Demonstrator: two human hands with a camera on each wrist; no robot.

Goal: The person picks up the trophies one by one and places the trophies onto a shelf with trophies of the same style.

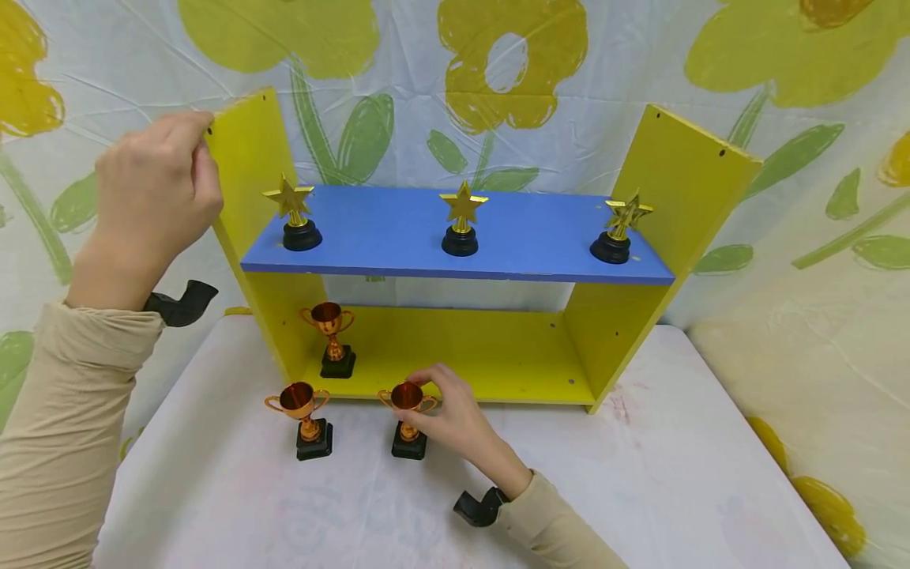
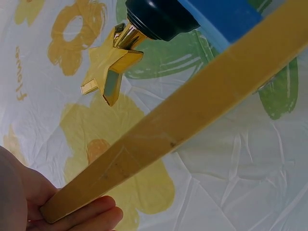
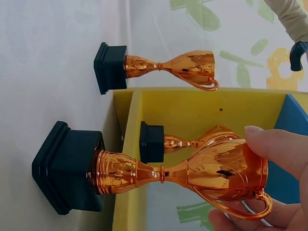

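Note:
My left hand (image 1: 159, 178) grips the top front corner of the left yellow side panel (image 1: 252, 150) of a shelf unit; the left wrist view has its fingers (image 2: 98, 214) round the panel's end. With thumb and fingers, my right hand (image 1: 458, 419) pinches the cup of a copper-coloured trophy cup (image 3: 221, 171) on a black square base, in front of the shelf. A second trophy cup (image 1: 298, 401) stands on the table to its left. Another trophy cup (image 1: 332, 336) stands on the yellow bottom shelf (image 1: 455, 348), near the left panel.
Three gold star trophies stand on the blue upper shelf (image 1: 384, 225): one star trophy (image 1: 295, 213) at left, one (image 1: 462, 217) in the middle, one (image 1: 620, 225) at right. A white cloth (image 1: 341, 521) covers the table. A flower-patterned sheet (image 1: 412, 71) hangs behind.

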